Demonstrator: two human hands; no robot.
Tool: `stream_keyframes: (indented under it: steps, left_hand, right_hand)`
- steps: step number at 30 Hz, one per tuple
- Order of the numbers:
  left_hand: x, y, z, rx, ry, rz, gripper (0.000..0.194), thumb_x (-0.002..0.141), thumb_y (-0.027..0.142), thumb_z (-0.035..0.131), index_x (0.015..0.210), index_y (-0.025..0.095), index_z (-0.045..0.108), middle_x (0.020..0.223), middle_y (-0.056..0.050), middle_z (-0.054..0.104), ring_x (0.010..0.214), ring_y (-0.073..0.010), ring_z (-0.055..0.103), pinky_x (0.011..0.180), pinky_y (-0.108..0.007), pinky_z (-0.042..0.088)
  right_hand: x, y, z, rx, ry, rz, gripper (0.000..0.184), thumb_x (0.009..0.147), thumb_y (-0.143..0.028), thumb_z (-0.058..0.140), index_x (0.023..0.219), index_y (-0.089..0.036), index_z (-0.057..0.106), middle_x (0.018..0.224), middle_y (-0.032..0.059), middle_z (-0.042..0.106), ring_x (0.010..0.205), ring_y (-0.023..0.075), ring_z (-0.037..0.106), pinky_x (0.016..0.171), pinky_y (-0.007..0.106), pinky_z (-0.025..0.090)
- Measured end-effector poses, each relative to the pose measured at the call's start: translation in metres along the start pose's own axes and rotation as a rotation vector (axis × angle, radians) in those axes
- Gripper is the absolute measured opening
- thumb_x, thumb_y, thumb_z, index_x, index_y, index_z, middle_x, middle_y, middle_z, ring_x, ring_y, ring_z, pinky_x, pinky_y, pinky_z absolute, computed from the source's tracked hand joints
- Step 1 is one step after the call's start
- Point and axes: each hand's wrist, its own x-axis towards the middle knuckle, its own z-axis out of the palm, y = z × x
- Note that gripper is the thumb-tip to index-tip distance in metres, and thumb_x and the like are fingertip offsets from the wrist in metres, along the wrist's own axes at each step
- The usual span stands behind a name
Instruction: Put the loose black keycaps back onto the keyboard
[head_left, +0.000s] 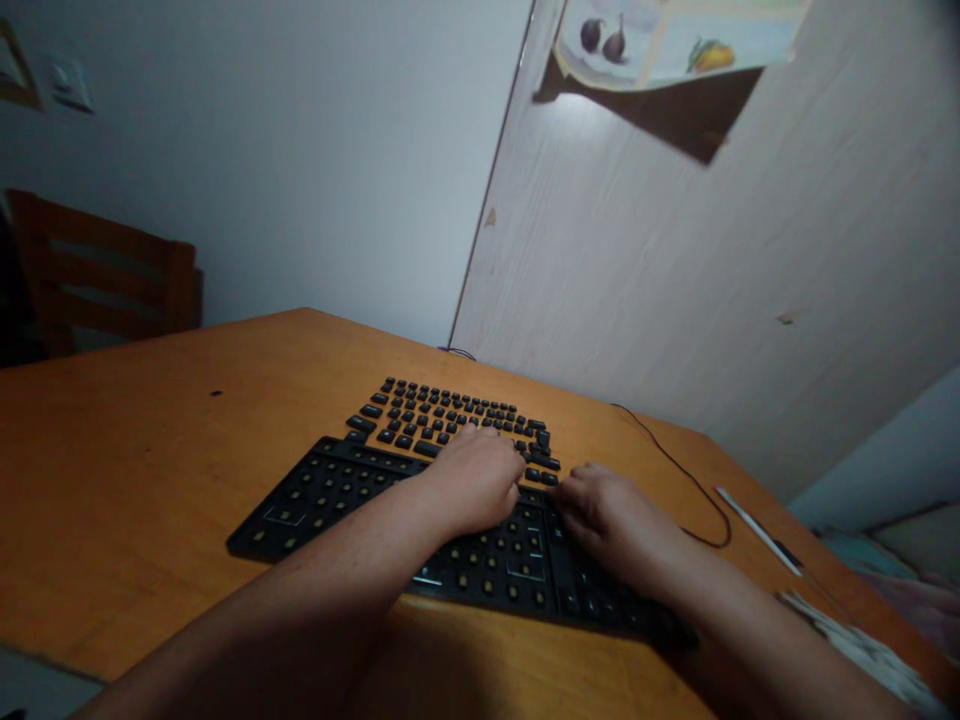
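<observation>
A black keyboard [341, 485] lies across the table, its main section stripped of keycaps so the pale switch mounts show. Just beyond it, loose black keycaps [427, 410] are set out in rows like a keyboard layout. Over the keyboard's back edge, at the near rows of keycaps, is my left hand [480, 475], its fingers curled and their tips mostly hidden. My right hand [607, 515] rests above the keyboard's right part with fingers bent together by the back edge. Whatever either hand pinches is hidden. Under the right forearm, the number pad appears to have keys on.
The wooden table [187, 450] meets a wall at the back. A dark cable [675, 460] curls at the right, near a thin white stick-like object [757, 530] and a pale cloth-like bundle [862, 650]. A wooden chair [112, 270] stands at the far left.
</observation>
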Motion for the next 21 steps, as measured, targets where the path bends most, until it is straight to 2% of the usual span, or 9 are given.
stream_keyframes:
  steps: [6, 12, 21]
  left_hand:
    - [0.000, 0.001, 0.000, 0.009, -0.001, 0.000, 0.024, 0.079, 0.019, 0.046, 0.078, 0.017, 0.070, 0.088, -0.011, 0.068, 0.089, -0.0279, 0.060, 0.080, -0.042, 0.044]
    - [0.000, 0.001, 0.001, 0.002, 0.000, 0.011, 0.024, 0.079, 0.021, 0.046, 0.076, 0.017, 0.069, 0.087, -0.012, 0.068, 0.089, -0.0287, 0.060, 0.080, -0.044, 0.044]
    - [0.000, -0.001, 0.004, 0.003, 0.011, 0.019, 0.024, 0.080, 0.020, 0.046, 0.076, 0.017, 0.070, 0.087, -0.011, 0.069, 0.088, -0.0273, 0.061, 0.080, -0.042, 0.045]
  right_hand:
    - [-0.010, -0.016, -0.009, -0.212, -0.139, 0.056, 0.032, 0.095, -0.022, 0.038, 0.102, -0.021, 0.069, 0.078, 0.0078, 0.069, 0.071, 0.0205, 0.063, 0.062, 0.030, 0.039]
    - [-0.011, -0.024, -0.007, -0.331, -0.121, 0.056, 0.037, 0.096, -0.021, 0.036, 0.117, -0.021, 0.066, 0.080, 0.0086, 0.072, 0.070, 0.0224, 0.065, 0.059, 0.032, 0.037]
    - [-0.010, -0.027, -0.002, -0.357, -0.111, 0.056, 0.035, 0.095, -0.020, 0.036, 0.108, -0.021, 0.068, 0.075, 0.0065, 0.072, 0.062, 0.0210, 0.065, 0.052, 0.031, 0.031]
